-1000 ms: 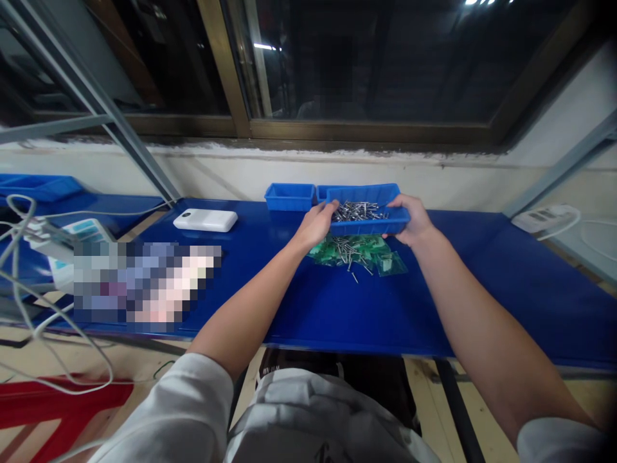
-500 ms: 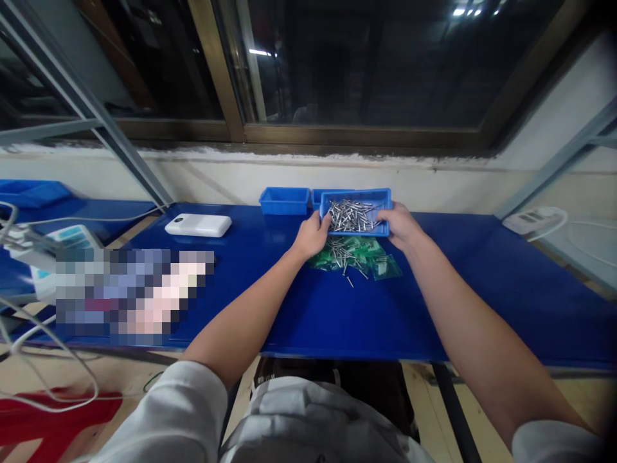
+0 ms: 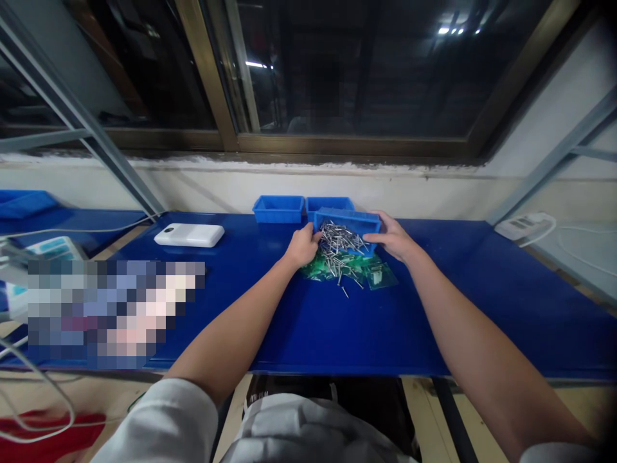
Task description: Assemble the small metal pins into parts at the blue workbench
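Note:
Between my two hands is a blue plastic bin (image 3: 370, 222), its open top tilted toward me. My left hand (image 3: 303, 245) grips its left end and my right hand (image 3: 393, 236) its right end, both with thumbs at the front. Many silvery screws or nails (image 3: 340, 236) lie heaped in the bin and reach down over its lower edge. Below it, small green plastic bags (image 3: 380, 273) are piled on the blue table (image 3: 337, 341). Some of the metal pieces lie on these bags, and a loose one (image 3: 345, 292) rests on the table in front.
Two more blue bins, a left one (image 3: 278, 209) and a right one (image 3: 330, 204), stand against the wall. Left of them lies a white power bank (image 3: 189, 235). A power strip (image 3: 525, 226) is at the right edge. White cables (image 3: 43, 386) hang at the left.
The bin has tipped forward, its back wall rising and its mouth turning toward me. The metal pieces have slid to its lower edge, onto the green bags. The camera view has shifted slightly.

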Tool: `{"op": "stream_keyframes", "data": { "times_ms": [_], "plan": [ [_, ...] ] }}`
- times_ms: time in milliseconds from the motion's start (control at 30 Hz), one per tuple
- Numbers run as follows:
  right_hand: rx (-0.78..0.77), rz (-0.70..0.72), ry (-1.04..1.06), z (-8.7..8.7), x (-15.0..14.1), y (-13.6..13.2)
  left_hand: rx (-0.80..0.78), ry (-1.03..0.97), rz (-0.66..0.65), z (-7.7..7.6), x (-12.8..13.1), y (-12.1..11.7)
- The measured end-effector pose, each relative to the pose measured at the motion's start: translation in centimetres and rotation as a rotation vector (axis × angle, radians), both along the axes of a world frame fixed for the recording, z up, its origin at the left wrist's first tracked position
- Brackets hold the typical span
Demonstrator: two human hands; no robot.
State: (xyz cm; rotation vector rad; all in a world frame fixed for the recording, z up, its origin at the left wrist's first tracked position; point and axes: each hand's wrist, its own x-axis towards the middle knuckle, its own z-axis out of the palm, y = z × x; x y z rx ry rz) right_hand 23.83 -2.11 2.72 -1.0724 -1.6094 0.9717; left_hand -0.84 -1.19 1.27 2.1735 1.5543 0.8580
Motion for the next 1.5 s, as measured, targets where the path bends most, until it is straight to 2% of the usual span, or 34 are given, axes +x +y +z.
{"op": "stream_keyframes", "data": {
  "times_ms": [100, 200, 333, 433, 633, 867, 1000, 1133, 1333, 1500],
  "plan": [
    [-0.093, 0.080, -0.003, 0.7, 0.4, -0.6, -0.008, -0.024, -0.019, 0.0, -0.4, -0.1],
    [-0.075, 0.065, 0.000, 1.1, 0.2, -0.9, 0.024, -0.073, -0.020, 0.0, -0.5, -0.3],
    [0.009, 0.086, 0.023, 1.1, -0.1, -0.6, 0.214, -0.166, 0.047, -0.1, -0.2, -0.7],
    [0.038, 0.061, 0.023, 0.9, 0.0, -0.4, 0.306, -0.182, 0.008, -0.4, 0.1, -0.8],
    [0.031, 0.036, 0.035, 1.3, 0.2, -0.8, 0.201, -0.234, -0.042, -0.6, 0.0, -0.6],
    [0.074, 0.062, -0.006, 1.8, -0.1, -1.1, 0.117, -0.284, -0.076, 0.2, -0.1, -1.3],
    [0.107, 0.034, -0.013, 1.9, 0.0, -1.0, 0.063, -0.278, -0.049, 0.4, 0.0, -1.7],
    [0.163, 0.034, 0.010, 1.9, 0.2, -0.9, 0.019, -0.293, -0.039, -0.1, 0.1, -1.2],
    [0.207, -0.006, 0.172, 1.6, 0.0, -0.6, -0.064, -0.320, -0.113, -1.0, -0.1, -0.2],
    [0.215, -0.149, 0.433, 1.4, 0.2, 0.5, -0.027, -0.062, -0.172, -0.7, -0.3, -0.5]
  ]
}}
